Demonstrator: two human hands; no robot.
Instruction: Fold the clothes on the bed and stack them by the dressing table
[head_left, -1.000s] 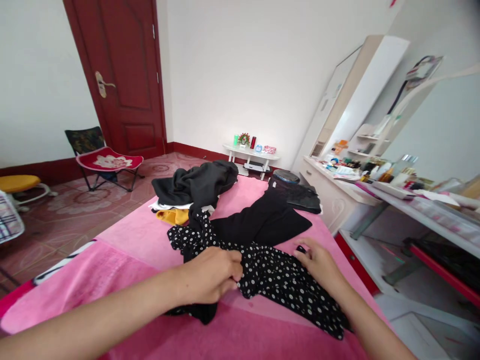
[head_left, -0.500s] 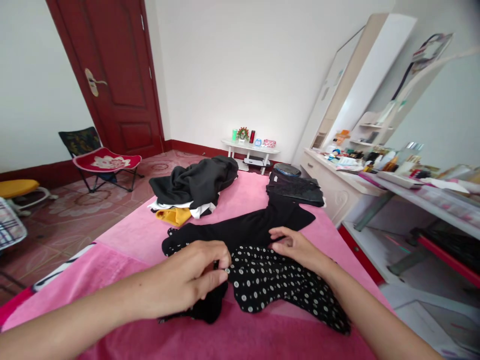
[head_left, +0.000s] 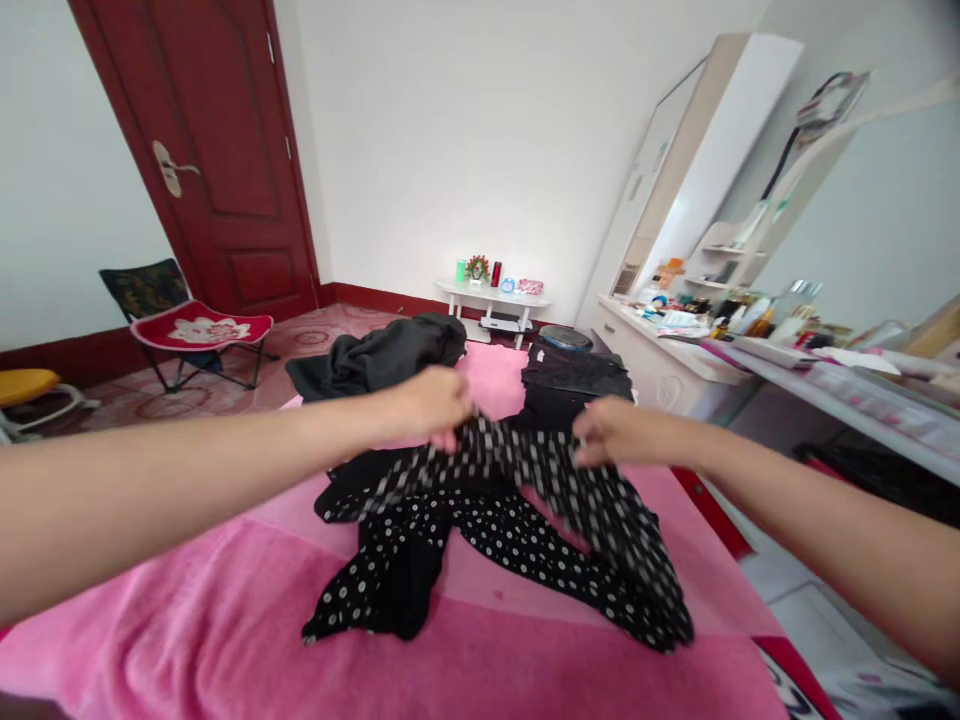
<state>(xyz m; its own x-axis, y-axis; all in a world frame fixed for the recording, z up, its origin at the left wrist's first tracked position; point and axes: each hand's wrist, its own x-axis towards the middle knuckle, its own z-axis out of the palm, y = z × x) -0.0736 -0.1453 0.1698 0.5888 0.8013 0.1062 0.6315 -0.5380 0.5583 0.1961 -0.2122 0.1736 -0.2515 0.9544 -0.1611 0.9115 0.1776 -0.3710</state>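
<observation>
Polka-dot garment [head_left: 517,500] (between both hands [head_left: 431,405])

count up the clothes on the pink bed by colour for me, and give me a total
Black with white polka dots: 1, the thin garment lifted by the left hand and right hand.
Plain dark: 2, a rumpled heap and a folded stack.
Total: 3 visible on the pink bedspread.

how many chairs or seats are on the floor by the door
2. A folding chair with a red floral seat stands right of the dark red door; a yellow padded seat on a white frame sits at the left edge. Others may be out of view.
</observation>
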